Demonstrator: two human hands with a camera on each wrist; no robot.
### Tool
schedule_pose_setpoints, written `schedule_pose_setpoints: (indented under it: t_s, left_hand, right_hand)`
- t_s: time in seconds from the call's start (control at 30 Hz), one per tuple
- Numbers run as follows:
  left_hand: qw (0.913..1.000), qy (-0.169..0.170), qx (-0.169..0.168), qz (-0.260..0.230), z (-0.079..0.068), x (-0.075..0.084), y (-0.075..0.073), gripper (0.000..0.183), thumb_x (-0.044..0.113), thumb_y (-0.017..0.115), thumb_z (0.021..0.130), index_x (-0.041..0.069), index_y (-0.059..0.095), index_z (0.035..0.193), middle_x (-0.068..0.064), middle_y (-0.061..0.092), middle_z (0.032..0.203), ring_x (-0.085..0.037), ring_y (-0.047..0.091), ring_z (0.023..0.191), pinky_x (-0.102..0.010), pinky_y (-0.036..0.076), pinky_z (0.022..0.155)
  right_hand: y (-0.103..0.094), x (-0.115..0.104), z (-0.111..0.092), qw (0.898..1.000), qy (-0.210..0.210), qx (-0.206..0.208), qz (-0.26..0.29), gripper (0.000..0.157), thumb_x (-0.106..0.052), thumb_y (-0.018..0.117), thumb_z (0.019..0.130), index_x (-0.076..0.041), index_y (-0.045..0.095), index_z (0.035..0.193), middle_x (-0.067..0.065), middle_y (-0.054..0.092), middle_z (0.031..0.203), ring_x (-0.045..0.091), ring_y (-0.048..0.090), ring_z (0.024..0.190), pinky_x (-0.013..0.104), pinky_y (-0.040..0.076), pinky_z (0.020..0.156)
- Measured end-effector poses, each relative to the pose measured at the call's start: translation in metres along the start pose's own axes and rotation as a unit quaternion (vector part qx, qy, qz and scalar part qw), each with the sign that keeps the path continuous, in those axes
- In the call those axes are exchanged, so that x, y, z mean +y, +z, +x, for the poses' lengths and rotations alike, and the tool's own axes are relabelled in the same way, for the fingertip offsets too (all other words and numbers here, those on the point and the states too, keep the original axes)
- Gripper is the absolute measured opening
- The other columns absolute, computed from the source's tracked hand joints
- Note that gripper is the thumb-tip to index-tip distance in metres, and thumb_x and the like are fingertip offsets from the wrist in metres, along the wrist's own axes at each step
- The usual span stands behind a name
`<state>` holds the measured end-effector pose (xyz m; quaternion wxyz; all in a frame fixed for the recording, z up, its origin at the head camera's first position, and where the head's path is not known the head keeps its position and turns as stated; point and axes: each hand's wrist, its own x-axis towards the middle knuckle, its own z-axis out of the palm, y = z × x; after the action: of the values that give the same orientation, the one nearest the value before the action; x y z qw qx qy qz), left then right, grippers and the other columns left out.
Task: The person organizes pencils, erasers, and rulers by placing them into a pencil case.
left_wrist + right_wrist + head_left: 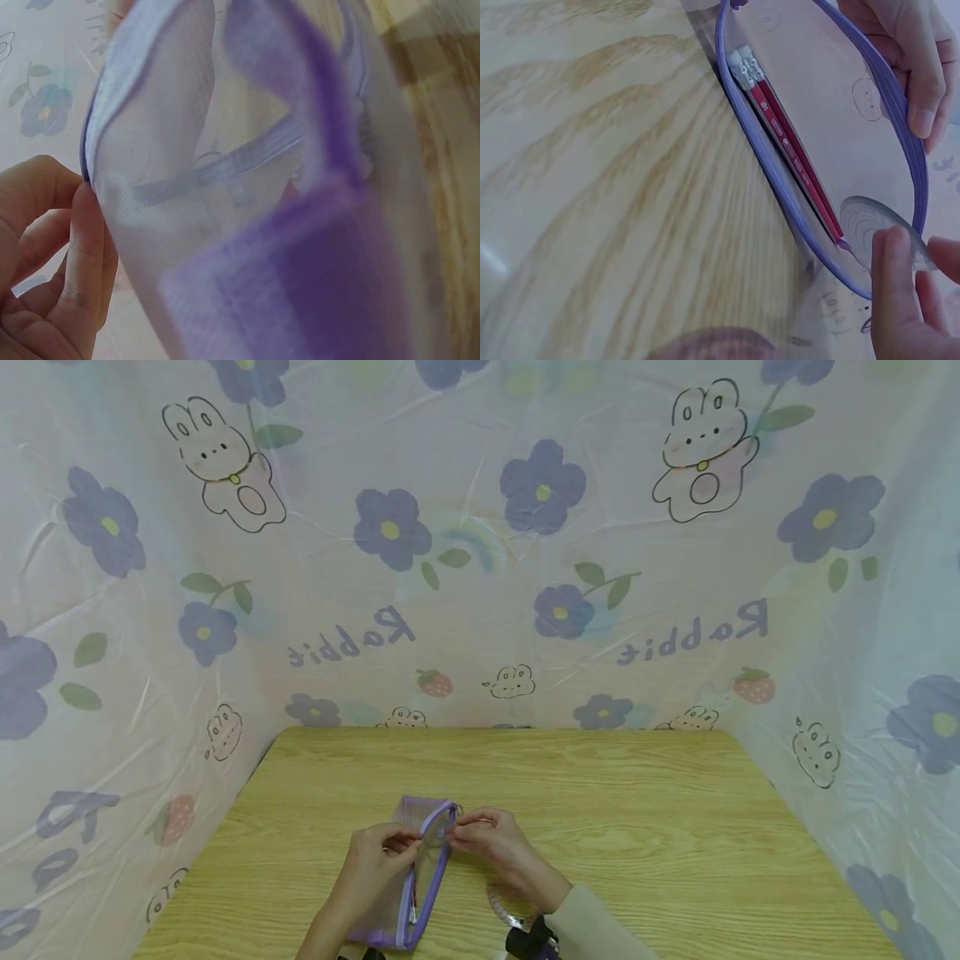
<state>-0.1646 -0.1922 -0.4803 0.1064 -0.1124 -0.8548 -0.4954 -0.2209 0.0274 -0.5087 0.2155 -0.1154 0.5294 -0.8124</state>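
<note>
A purple mesh pencil case [378, 910] lies on the table with its zip undone and its mouth spread apart. My left hand [378, 858] pinches the case's left zip edge between thumb and fingers; the left wrist view shows this pinch too. At the far end of the mouth, my right hand [498, 843] holds a clear plastic disc-like piece with curved markings, resembling a protractor [866, 217], partly inside the opening. Its lower part is covered by my fingers. Inside the case, red pencils [787, 142] with white ends lie along the zip edge.
A round, clear-rimmed thing [498, 906] lies on the wooden table [637, 827] under my right forearm. A curtain [480, 568] printed with flowers and rabbits surrounds the table at the back and sides.
</note>
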Motion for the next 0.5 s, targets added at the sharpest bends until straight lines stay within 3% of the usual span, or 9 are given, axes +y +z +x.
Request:
schedule_pose_setpoints:
  t_s: [0.5]
  left_hand:
    - [0.9999,-0.011,0.001,-0.005,0.0008,0.0011,-0.0016,0.009,-0.003,0.076,0.084,0.001,0.076,0.092,-0.003,0.071,0.081,-0.01,0.065,0.072,-0.022,0.057,0.064]
  right_hand:
    - [0.0072,0.0081,0.0039,0.999,-0.005,0.019,-0.028,0.026,0.01,0.066,0.09,0.02,0.057,0.112,0.024,0.07,0.106,0.02,0.07,0.092,0.03,0.057,0.085]
